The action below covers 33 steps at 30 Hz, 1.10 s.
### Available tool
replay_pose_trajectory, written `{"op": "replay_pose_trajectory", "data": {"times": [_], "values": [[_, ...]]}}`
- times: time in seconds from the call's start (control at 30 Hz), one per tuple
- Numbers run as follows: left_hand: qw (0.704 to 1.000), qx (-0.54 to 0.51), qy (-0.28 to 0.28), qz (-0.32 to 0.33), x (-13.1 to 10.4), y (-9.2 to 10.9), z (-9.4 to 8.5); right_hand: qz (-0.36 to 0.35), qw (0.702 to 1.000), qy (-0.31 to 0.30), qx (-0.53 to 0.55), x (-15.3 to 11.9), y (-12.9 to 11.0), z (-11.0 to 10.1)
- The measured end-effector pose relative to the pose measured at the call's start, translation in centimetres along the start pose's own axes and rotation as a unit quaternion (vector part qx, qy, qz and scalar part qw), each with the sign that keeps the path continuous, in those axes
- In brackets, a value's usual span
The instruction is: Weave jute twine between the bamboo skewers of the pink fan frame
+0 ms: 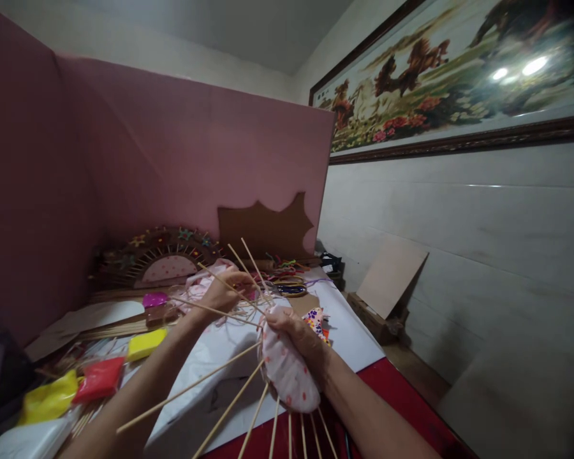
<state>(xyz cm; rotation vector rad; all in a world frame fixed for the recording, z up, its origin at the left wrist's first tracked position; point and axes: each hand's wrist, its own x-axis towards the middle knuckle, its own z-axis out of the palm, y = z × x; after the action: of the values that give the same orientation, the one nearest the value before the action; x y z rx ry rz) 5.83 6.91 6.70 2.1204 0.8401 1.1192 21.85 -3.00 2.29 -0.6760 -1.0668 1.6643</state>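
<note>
My right hand [294,328] is closed on a half-round piece covered in white cloth [289,376] with small red spots. Thin wooden sticks [234,405] fan out from its edge towards me, to the left and away. Behind the far sticks is my left hand [227,290], its fingers bent together near the upper sticks; what they pinch, if anything, is too small to make out. A crumpled pale pink cloth [198,287] lies just beyond my left hand. Scissors [291,287] lie past the stick tips, and a flower-patterned cloth scrap [316,319] shows behind my right hand.
A finished-looking brown fan [169,255] with star ornaments stands at the back left. Yellow [147,344] and red [99,377] packets lie at left, with a magenta lump [155,299]. Jagged brown cardboard [268,226] leans on the pink partition [196,140]. White sheeting [349,325] covers the red table [402,408].
</note>
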Motion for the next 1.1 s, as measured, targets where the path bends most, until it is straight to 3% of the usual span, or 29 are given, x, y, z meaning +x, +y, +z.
{"op": "replay_pose_trajectory", "data": {"times": [0.2, 0.33, 0.43, 0.6, 0.77, 0.97, 1.1], "values": [[0.986, -0.089, -0.080, -0.120, 2.7, 1.4, -4.1, -0.004, 0.999, -0.017, -0.029, 0.5, 0.7, -0.7], [0.978, -0.120, -0.093, -0.140, 4.3, 2.7, -6.9, -0.003, 0.999, -0.005, -0.044, 0.9, 0.7, -0.7], [0.983, -0.072, -0.107, -0.129, 5.0, 4.3, -8.1, 0.010, 0.999, 0.005, -0.045, 1.1, 0.5, -0.5], [0.987, 0.081, -0.120, -0.064, 6.3, 6.5, -7.8, 0.027, 0.996, -0.010, -0.081, 1.2, 0.7, -0.7], [0.986, 0.116, -0.117, -0.021, 7.9, 6.4, -6.6, 0.028, 0.995, -0.016, -0.092, 1.1, 1.0, -1.1], [0.971, 0.083, -0.211, -0.072, 8.7, 6.0, -6.2, 0.054, 0.994, -0.042, -0.086, 0.2, 0.5, -0.2], [0.956, 0.034, -0.260, -0.131, 8.1, 3.6, -5.2, 0.043, 0.994, -0.064, -0.072, -0.2, 0.2, 0.2]]}}
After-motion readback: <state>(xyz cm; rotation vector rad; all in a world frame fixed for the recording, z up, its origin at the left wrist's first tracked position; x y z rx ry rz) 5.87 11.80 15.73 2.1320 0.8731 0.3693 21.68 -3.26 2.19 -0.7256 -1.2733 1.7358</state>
